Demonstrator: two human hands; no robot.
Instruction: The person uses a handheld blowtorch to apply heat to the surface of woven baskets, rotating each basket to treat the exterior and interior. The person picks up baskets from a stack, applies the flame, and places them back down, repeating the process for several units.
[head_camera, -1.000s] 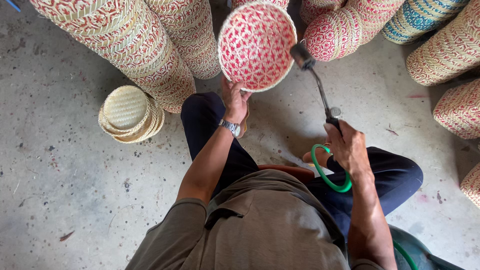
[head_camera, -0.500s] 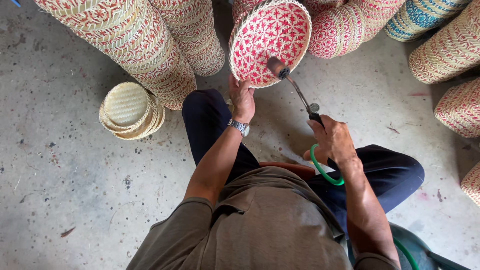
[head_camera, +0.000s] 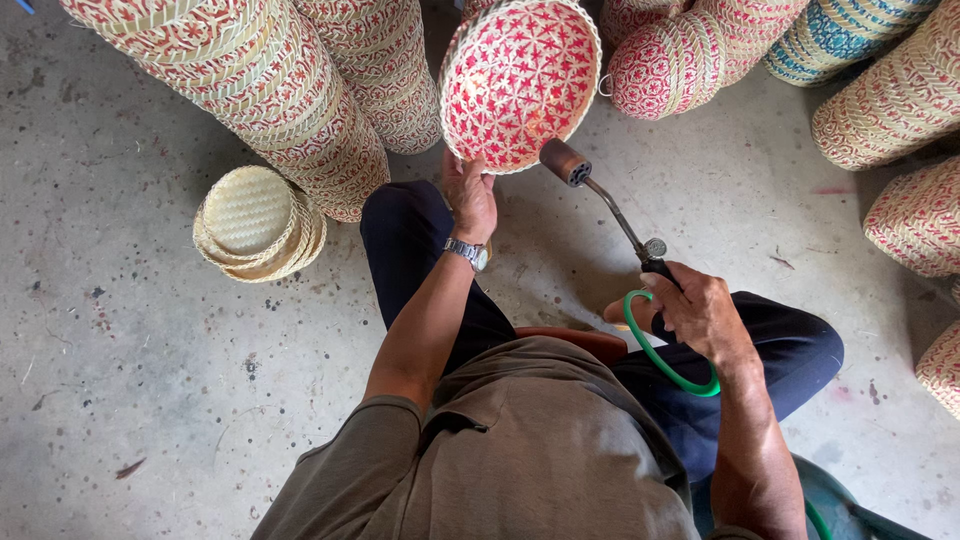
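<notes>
Left grip (head_camera: 470, 195): I pinch the basket (head_camera: 520, 85) rim, tilting its inside toward the nozzle.
Right grip (head_camera: 700, 315): wrapped round the torch (head_camera: 605, 205) handle, aimed at the weave.

A round red-and-white woven basket (head_camera: 520, 85) is tilted up on edge, its hollow inside facing the camera. A metal torch (head_camera: 603, 205) with green hose (head_camera: 665, 360) points its nozzle at the lower rim.

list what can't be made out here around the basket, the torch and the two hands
- Left hand: its fingertips are hidden behind the rim of the red woven basket, head view.
- Right hand: it covers the grip of the torch, so the handle cannot be seen.
- Torch nozzle: any flame is too faint to tell.
- Green hose: its far end is cut off by the bottom edge.
- Basket stacks: their tops are cut off by the upper edge.
</notes>
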